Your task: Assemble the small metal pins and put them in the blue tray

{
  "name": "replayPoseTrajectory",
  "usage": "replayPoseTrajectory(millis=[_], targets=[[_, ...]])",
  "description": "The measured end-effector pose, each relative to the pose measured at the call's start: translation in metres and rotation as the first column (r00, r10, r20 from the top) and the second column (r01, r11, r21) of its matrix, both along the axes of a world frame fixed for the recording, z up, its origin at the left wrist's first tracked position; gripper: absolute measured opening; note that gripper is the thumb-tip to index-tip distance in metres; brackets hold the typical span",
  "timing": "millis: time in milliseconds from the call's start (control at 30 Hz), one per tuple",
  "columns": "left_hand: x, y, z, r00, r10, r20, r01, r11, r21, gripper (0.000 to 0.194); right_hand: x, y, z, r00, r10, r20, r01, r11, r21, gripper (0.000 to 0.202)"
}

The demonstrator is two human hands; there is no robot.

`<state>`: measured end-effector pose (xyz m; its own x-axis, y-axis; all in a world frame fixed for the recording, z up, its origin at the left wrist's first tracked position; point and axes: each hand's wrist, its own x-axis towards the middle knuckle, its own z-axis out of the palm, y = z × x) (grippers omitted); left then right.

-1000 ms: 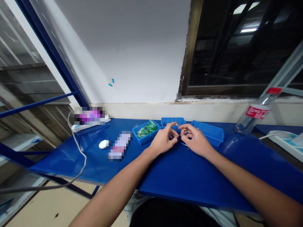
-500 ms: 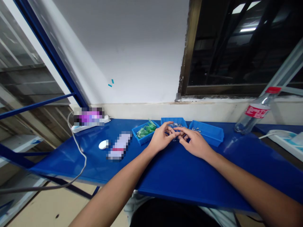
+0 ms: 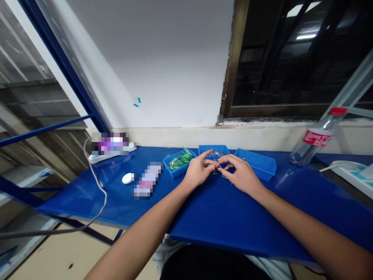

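Note:
Near the middle of the blue table, my left hand has its thumb and fingers pinched together around something small and thin. Facing it, my right hand is closed in a pinch too, its fingertips almost meeting the left ones; what it grips is too small to name. Thin metal pieces lie on the table under the hands. Behind them stands a blue bin with more metal pieces. A blue bin with green packets is left of my left hand, and another blue bin is behind my right hand.
A blurred-out flat object and a white oval item lie on the left of the table. A cable hangs over the left edge. At the right rear stands a clear bottle near a power strip.
My right hand has shifted slightly right, its fingers less overlapped with the left ones. Thin metal pieces under it now show more. My left hand has hardly moved.

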<state>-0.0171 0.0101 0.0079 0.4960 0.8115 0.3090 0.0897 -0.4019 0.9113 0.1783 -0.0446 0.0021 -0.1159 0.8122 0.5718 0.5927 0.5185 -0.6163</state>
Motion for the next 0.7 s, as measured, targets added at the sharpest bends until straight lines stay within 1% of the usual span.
replayPoseTrajectory(millis=[100,233,367,467,567,633,700], targets=[[-0.001,-0.001,0.002,0.999,0.031,-0.03,-0.029,0.998,0.057,0.067,-0.002,0.0,0.001,0.999,0.039,-0.036,-0.039,0.999,-0.011,0.016],[-0.004,-0.004,0.006,0.992,0.04,-0.119,-0.018,0.985,0.174,0.064,-0.002,0.001,0.001,0.996,0.046,-0.072,-0.049,0.998,-0.041,0.016],[-0.006,-0.005,0.007,0.974,0.037,-0.225,0.034,0.952,0.304,0.062,-0.001,0.0,0.002,0.999,0.045,-0.006,-0.045,0.998,-0.042,0.016],[-0.006,-0.005,0.007,0.964,0.001,-0.266,0.096,0.931,0.352,0.061,-0.001,-0.001,0.003,0.998,0.024,0.051,-0.022,0.999,-0.042,0.016],[-0.004,-0.007,0.008,0.969,-0.031,-0.244,0.125,0.917,0.379,0.058,0.001,-0.001,0.005,0.998,-0.011,0.065,0.015,0.998,-0.063,0.021],[-0.003,-0.007,0.01,0.981,-0.021,-0.191,0.093,0.921,0.378,0.054,0.003,0.0,0.005,0.999,-0.025,0.047,0.03,0.995,-0.095,0.026],[-0.002,-0.007,0.011,0.993,0.003,-0.115,0.037,0.939,0.343,0.052,0.004,0.002,0.003,1.0,-0.021,0.016,0.023,0.992,-0.122,0.031]])
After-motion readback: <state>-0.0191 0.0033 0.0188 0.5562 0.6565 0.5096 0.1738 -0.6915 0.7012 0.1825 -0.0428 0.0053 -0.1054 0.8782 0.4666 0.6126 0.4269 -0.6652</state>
